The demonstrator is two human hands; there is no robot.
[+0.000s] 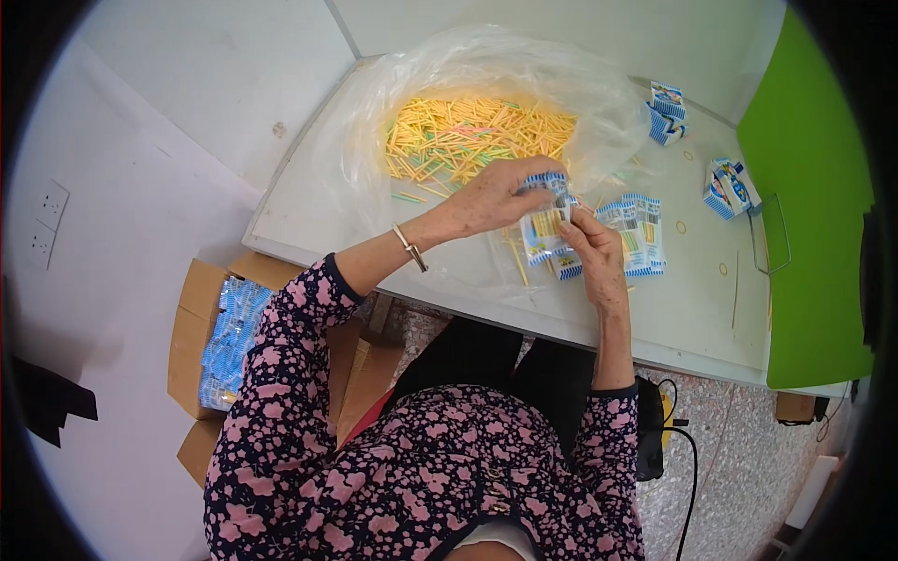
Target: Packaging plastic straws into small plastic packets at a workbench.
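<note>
Between my two hands is a small clear packet (545, 226) with blue-striped ends and yellow sticks inside. My left hand (505, 192) pinches its top from above, fingers closed. At the packet's right edge, my right hand (601, 262) grips it between thumb and fingers. Several similar filled packets (645, 234) lie overlapping on the table just beyond my right hand. Past my left hand, a big heap of thin sticks (477, 136), mostly yellow with some green and pink, lies in an opened clear plastic bag (360, 159). A few loose sticks lie near the bag.
The white table (697, 323) has a green panel (814, 215) at its right. Blue-and-white packages (666, 123) and a striped bundle (728, 189) stand back right, near several rubber bands (681, 227). An open cardboard box (187, 341) of blue packets (232, 327) stands lower left.
</note>
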